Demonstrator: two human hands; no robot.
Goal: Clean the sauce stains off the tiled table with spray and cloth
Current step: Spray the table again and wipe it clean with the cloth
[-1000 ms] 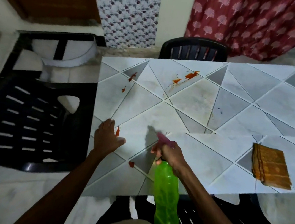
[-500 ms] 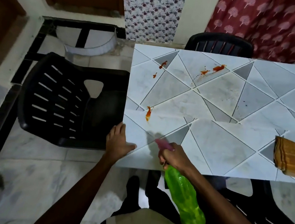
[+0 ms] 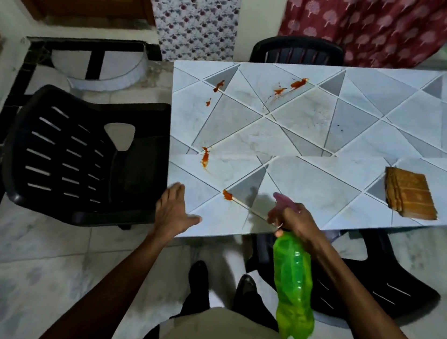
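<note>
The tiled table carries several orange-red sauce stains: one near its front edge, one on the left, two small ones at the far left and a smear at the back. My right hand grips the pink trigger head of a green spray bottle, nozzle aimed over the front edge toward the near stain. My left hand rests flat on the table's front left corner, fingers spread. A folded orange-brown cloth lies at the front right of the table.
A black plastic chair stands against the table's left side. Another black chair is at the far side, and a third sits under the front edge on the right. My feet stand on marble floor.
The view has pulled back from the table. My left hand slid from beside the left stain to the front corner, uncovering two stains. My right hand keeps the bottle, now at the front edge.
</note>
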